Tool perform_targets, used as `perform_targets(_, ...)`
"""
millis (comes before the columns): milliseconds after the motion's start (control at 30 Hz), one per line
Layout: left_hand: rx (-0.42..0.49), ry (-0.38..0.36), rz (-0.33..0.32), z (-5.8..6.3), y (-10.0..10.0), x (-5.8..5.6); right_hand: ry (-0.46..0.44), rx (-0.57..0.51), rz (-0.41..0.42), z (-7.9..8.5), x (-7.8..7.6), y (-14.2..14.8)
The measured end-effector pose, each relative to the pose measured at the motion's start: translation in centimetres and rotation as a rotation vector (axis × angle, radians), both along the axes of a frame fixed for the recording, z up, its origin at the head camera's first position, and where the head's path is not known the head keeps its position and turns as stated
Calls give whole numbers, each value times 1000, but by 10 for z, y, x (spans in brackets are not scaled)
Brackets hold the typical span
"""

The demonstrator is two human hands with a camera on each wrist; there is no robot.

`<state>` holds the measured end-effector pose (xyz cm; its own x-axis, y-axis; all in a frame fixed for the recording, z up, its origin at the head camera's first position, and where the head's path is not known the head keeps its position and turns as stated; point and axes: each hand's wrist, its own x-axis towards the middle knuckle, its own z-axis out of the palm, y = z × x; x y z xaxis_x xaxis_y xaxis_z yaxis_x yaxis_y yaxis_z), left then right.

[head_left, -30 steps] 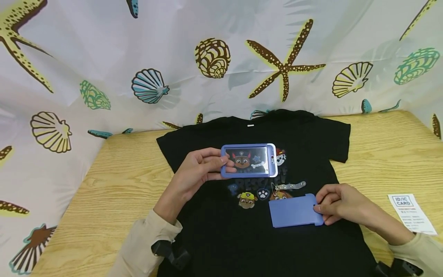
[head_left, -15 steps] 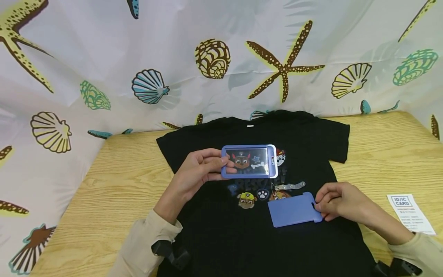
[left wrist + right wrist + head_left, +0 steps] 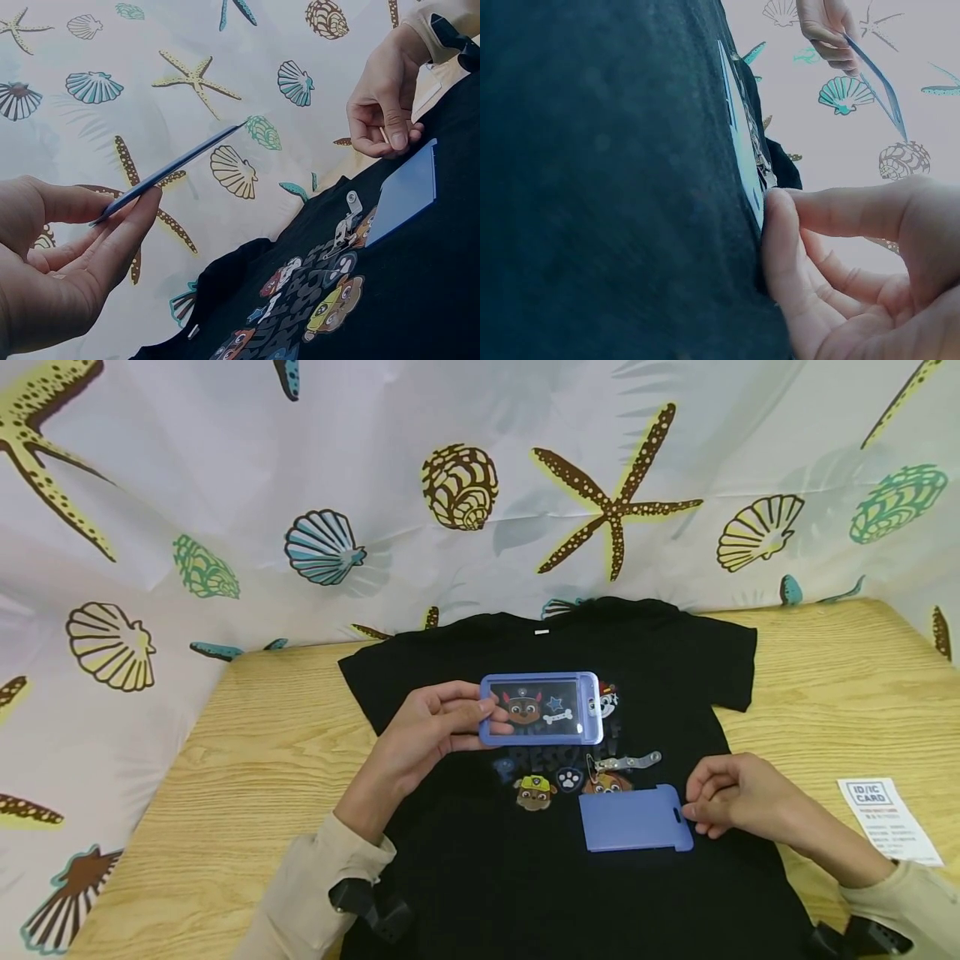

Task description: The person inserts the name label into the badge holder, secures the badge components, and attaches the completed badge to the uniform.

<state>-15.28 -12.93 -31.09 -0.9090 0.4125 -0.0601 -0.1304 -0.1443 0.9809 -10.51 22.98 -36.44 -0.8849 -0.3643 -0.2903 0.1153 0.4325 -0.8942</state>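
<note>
My left hand [image 3: 420, 735] pinches a blue card holder frame [image 3: 588, 739] by its left end, thumb on top and fingers behind. Through its clear window the shirt print shows. The frame is held up above a black T-shirt [image 3: 450, 860], and the left wrist view shows it edge-on. A flat blue card holder cover [image 3: 630, 822] with a slot lies on the shirt. Beside its slotted end is my right hand [image 3: 742, 797], fingers loosely curled with nothing seen in them. In the right wrist view its thumb and fingertip [image 3: 784, 202] are close to the cover's end.
A clear strap with a metal clip [image 3: 630, 762] lies on the shirt just above the cover. A white paper marked ID/IC CARD [image 3: 888, 822] lies on the wooden table [image 3: 247, 760] at the right. Behind hangs a curtain [image 3: 420, 568] printed with shells and starfish.
The blue cover has settled flat on the shirt, and my right hand has let go of it, staying at its right end. The left hand holds the frame nearly still.
</note>
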Motion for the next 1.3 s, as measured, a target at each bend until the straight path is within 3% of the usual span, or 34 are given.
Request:
perform_targets(500, 10, 7, -9, -2, -1, 1, 58, 47, 76, -3, 2, 1)
perform_targets(1300, 23, 5, -13, -3, 1, 1, 73, 25, 103, -6, 0, 0)
